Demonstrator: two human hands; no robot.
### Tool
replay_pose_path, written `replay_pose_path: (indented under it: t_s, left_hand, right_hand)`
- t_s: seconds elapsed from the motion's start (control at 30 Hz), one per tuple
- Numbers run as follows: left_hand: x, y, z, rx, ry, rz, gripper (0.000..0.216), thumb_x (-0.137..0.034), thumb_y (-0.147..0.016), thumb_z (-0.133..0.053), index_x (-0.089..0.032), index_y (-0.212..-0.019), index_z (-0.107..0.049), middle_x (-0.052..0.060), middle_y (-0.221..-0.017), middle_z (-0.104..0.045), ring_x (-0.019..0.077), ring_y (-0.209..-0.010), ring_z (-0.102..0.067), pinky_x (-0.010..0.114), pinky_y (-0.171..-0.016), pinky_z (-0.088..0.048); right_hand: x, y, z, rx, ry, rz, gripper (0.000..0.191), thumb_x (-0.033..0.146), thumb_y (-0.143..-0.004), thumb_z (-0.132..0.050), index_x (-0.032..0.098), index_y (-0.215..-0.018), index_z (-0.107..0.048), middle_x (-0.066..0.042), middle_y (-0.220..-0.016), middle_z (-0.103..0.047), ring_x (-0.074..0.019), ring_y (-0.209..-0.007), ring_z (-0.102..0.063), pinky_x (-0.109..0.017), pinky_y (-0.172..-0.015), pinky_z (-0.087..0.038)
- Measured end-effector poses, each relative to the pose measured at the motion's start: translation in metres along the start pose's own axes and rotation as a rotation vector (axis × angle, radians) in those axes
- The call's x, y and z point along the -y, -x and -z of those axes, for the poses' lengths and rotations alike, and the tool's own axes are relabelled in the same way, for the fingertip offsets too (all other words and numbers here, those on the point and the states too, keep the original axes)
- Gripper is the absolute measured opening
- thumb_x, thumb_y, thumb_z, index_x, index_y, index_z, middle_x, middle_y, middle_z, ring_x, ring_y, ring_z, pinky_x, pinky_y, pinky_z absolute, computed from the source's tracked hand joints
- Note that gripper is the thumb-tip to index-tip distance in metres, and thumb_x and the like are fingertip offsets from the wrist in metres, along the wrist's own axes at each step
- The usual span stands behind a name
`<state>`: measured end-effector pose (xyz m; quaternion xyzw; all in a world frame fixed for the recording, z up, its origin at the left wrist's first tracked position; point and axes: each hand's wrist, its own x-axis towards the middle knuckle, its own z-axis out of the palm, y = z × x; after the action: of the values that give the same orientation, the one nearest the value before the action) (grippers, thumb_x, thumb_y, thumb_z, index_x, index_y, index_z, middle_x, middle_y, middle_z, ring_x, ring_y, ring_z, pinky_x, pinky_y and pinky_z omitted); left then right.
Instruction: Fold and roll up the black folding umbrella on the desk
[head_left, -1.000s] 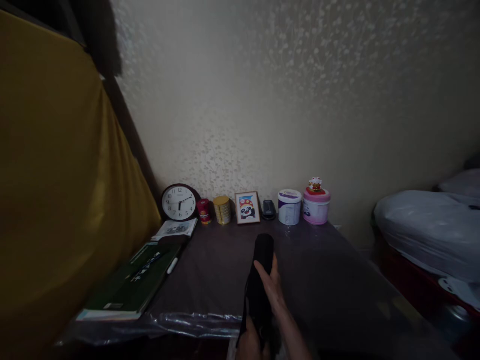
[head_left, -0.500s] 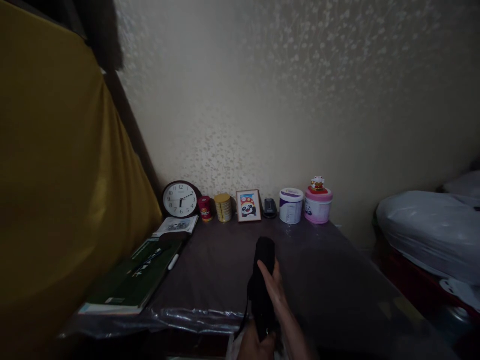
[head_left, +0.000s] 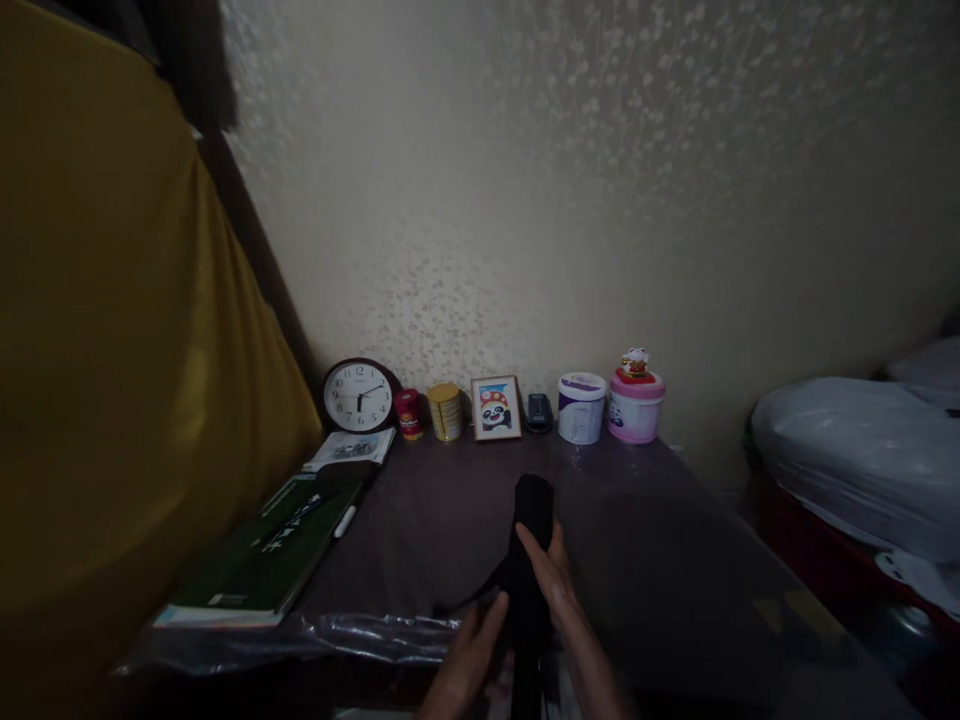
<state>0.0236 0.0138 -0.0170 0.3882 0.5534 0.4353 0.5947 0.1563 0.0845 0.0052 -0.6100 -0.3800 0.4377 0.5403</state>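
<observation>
A black folded umbrella (head_left: 531,560) points away from me over the dark table (head_left: 660,560). My right hand (head_left: 559,590) is wrapped round its right side, fingers closed on the fabric. My left hand (head_left: 469,660) has come off the handle end and its fingers are stretched out beside the umbrella's left side. A loose black strap hangs to the left of the umbrella near the table's front edge.
Along the wall stand a round clock (head_left: 358,396), a red tin (head_left: 409,414), a gold tin (head_left: 445,411), a panda picture frame (head_left: 496,408), a white tub (head_left: 580,408) and a pink tub (head_left: 634,405). Green books (head_left: 262,550) lie at left beside a yellow curtain (head_left: 112,380). A covered bed (head_left: 855,450) lies at right.
My left hand has let go of the umbrella's lower end and opened, moving up and left. The umbrella has shifted slightly forward; my right hand still grips it.
</observation>
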Motion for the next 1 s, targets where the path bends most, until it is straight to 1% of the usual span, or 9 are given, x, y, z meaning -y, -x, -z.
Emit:
replay_pose_path:
  t_s: [0.13, 0.23, 0.3, 0.43, 0.57, 0.63, 0.77, 0.87, 1.0]
  left_hand:
    - [-0.013, -0.013, -0.006, -0.039, 0.048, -0.112, 0.077, -0.057, -0.059, -0.065, -0.021, -0.124, -0.044, 0.007, -0.114, -0.061, 0.0203, -0.108, -0.054, 0.026, -0.09, -0.042]
    - [-0.023, -0.022, -0.006, -0.025, 0.056, -0.176, 0.083, -0.056, -0.061, -0.063, -0.019, -0.13, -0.035, 0.008, -0.11, -0.062, 0.0197, -0.101, -0.057, 0.027, -0.087, -0.043]
    - [-0.029, -0.028, -0.003, -0.003, 0.045, -0.213, 0.074, -0.054, -0.063, -0.062, -0.018, -0.125, -0.042, 0.008, -0.109, -0.062, 0.0196, -0.098, -0.058, 0.028, -0.085, -0.044]
    - [-0.039, -0.035, 0.003, 0.013, -0.014, -0.289, 0.042, -0.047, -0.065, -0.062, -0.018, -0.095, -0.062, 0.005, -0.103, -0.062, 0.02, -0.1, -0.055, 0.028, -0.088, -0.04]
    - [-0.047, -0.035, 0.004, 0.023, -0.067, -0.364, 0.043, -0.036, -0.06, -0.068, -0.024, -0.101, -0.062, 0.0, -0.097, -0.058, 0.0165, -0.095, -0.052, 0.025, -0.087, -0.039]
    - [-0.051, -0.033, 0.002, 0.038, -0.077, -0.378, 0.038, -0.035, -0.059, -0.069, -0.024, -0.094, -0.066, -0.001, -0.091, -0.057, 0.0155, -0.09, -0.052, 0.024, -0.084, -0.039]
    - [-0.051, -0.037, -0.004, 0.03, -0.006, -0.326, 0.03, -0.045, -0.057, -0.069, -0.018, -0.07, -0.066, -0.001, -0.072, -0.057, 0.0131, -0.073, -0.053, 0.023, -0.072, -0.042]
    - [-0.043, -0.047, -0.006, -0.011, 0.114, -0.206, 0.04, -0.056, -0.059, -0.063, -0.017, -0.068, -0.058, -0.004, -0.058, -0.052, 0.0096, -0.055, -0.05, 0.022, -0.057, -0.041]
    - [-0.029, -0.06, -0.002, -0.103, 0.243, -0.05, 0.048, -0.065, -0.058, -0.057, -0.018, -0.067, -0.053, -0.006, -0.051, -0.051, 0.0079, -0.045, -0.048, 0.021, -0.05, -0.038]
  right_hand:
    - [-0.002, 0.002, 0.0, 0.001, -0.008, 0.015, 0.077, 0.051, -0.063, -0.061, 0.016, -0.127, -0.037, -0.012, -0.122, -0.053, -0.0234, -0.11, -0.051, -0.029, -0.091, -0.04]
    - [-0.001, 0.005, -0.002, 0.018, -0.004, 0.027, 0.077, 0.051, -0.064, -0.06, 0.015, -0.128, -0.036, -0.012, -0.124, -0.052, -0.0227, -0.111, -0.05, -0.028, -0.091, -0.04]
    - [-0.001, 0.006, -0.003, 0.029, -0.007, 0.024, 0.078, 0.051, -0.065, -0.06, 0.014, -0.128, -0.036, -0.013, -0.122, -0.053, -0.0231, -0.11, -0.052, -0.029, -0.089, -0.041]
    - [-0.004, 0.007, -0.006, 0.033, -0.019, -0.02, 0.077, 0.052, -0.063, -0.061, 0.016, -0.127, -0.038, -0.011, -0.117, -0.057, -0.024, -0.105, -0.055, -0.031, -0.086, -0.044]
    - [-0.009, 0.006, -0.008, 0.043, -0.052, -0.012, 0.074, 0.051, -0.062, -0.063, 0.018, -0.124, -0.041, -0.009, -0.112, -0.06, -0.0235, -0.103, -0.056, -0.031, -0.085, -0.045]
    - [-0.012, 0.005, -0.009, 0.058, -0.058, -0.008, 0.074, 0.051, -0.062, -0.063, 0.017, -0.124, -0.041, -0.009, -0.11, -0.061, -0.0233, -0.099, -0.058, -0.031, -0.083, -0.045]
    - [-0.011, 0.006, -0.011, 0.059, -0.041, -0.021, 0.076, 0.054, -0.062, -0.062, 0.017, -0.125, -0.04, -0.009, -0.109, -0.061, -0.0232, -0.097, -0.059, -0.03, -0.08, -0.046]
    - [-0.006, 0.009, -0.012, 0.099, -0.046, -0.063, 0.073, 0.057, -0.064, -0.059, 0.018, -0.123, -0.042, -0.008, -0.103, -0.064, -0.0229, -0.091, -0.061, -0.031, -0.076, -0.048]
    - [-0.004, 0.015, -0.014, 0.117, -0.034, -0.029, 0.069, 0.058, -0.065, -0.058, 0.018, -0.12, -0.046, -0.008, -0.103, -0.063, -0.0225, -0.093, -0.06, -0.032, -0.08, -0.046]
